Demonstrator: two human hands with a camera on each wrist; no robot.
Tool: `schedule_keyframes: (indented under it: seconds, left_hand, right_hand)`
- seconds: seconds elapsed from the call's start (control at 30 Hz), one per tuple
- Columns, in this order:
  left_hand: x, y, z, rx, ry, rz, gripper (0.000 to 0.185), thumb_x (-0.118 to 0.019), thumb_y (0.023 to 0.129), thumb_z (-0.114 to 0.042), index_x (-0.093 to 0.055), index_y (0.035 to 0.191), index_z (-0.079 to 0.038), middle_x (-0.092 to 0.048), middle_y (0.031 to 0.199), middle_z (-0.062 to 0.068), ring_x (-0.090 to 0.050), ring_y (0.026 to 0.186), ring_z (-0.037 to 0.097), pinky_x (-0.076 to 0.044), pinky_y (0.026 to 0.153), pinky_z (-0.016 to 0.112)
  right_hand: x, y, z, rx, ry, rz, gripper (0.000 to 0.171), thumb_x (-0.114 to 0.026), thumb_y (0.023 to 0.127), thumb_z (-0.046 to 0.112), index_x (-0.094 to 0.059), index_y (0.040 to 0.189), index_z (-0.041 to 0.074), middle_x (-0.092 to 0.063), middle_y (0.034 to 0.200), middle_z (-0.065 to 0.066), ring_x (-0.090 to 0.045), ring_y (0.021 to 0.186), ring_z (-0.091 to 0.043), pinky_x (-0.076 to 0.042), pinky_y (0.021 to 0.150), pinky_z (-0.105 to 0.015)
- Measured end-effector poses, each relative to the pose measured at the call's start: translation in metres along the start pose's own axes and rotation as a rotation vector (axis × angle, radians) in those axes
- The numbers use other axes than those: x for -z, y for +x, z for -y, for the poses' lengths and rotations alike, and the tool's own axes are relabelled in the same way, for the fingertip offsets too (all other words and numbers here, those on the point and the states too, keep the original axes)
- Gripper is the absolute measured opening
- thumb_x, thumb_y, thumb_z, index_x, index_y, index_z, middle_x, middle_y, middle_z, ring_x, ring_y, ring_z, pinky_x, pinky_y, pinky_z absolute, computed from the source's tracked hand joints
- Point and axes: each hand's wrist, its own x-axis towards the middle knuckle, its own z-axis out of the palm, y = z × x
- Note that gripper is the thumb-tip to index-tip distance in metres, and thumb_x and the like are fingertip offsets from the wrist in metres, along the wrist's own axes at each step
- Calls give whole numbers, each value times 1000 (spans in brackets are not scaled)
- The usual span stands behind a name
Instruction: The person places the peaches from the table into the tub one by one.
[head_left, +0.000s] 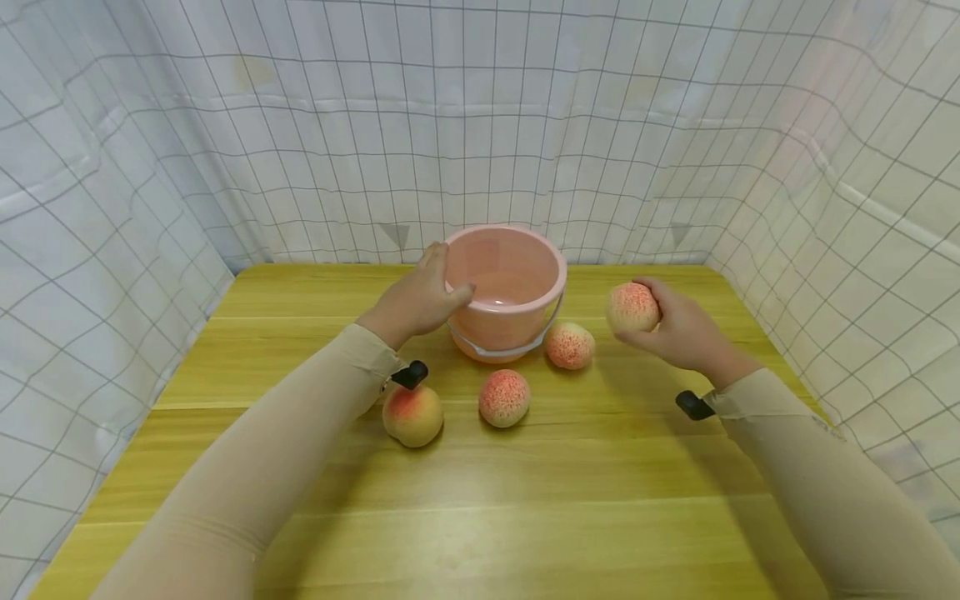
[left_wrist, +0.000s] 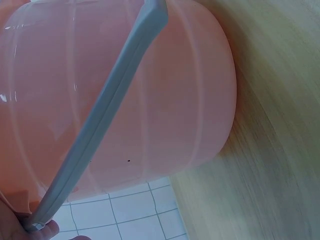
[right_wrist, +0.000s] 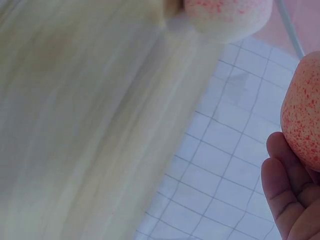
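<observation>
Right now the left hand [head_left: 417,300] rests on the rim of the pink bucket [head_left: 510,287], thumb hooked over the edge, its grip closed on the wall. Beside the bucket, the right hand [head_left: 678,329] cups a speckled peach [head_left: 632,307] held above the table [head_left: 525,500], fingers curled round it. Three more peaches lie just in front of the bucket. Each peach looks light and probably soft, so a gentle wrap around its middle suits; the bucket seems thin, stiff plastic.
</observation>
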Motion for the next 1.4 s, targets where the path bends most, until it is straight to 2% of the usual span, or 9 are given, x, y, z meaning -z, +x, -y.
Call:
schedule_keyframes:
  seconds: [0.27,0.73,1.17,1.4]
  left_hand:
    - [1,-1,1,-2,-2,1,98,-44,100,-59,-3,169,-4,0,178,16,-19,162,38,-25,130,56]
    - [1,-1,1,-11,-13,-5,98,-45,100,-58,-2,170,-4,0,178,16,-21,161,40,-26,129,57]
    - [0,-2,0,-11,-13,-5,98,-45,100,-59,-2,169,-4,0,178,16,-22,161,39,-26,129,56]
    - [0,-1,1,-12,-20,-3,97,-47,101,-56,-2,169,-4,-1,178,16,-23,161,40,-27,128,58]
  right_hand:
    - [9,13,18,-2,48,-8,78,-83,91,32,-43,153,10,-62,138,-16,-67,117,-35,-55,97,-55]
    - [15,35,45,64,110,-35,77,-82,92,30,-41,154,10,-60,139,-14,-67,113,-31,-56,94,-52]
    - [11,57,67,112,154,-54,82,-83,91,32,-39,157,8,-60,140,-12,-67,114,-27,-59,93,-46]
    - [4,70,84,125,169,-59,81,-83,91,28,-39,156,8,-59,142,-13,-67,115,-28,-59,95,-47]
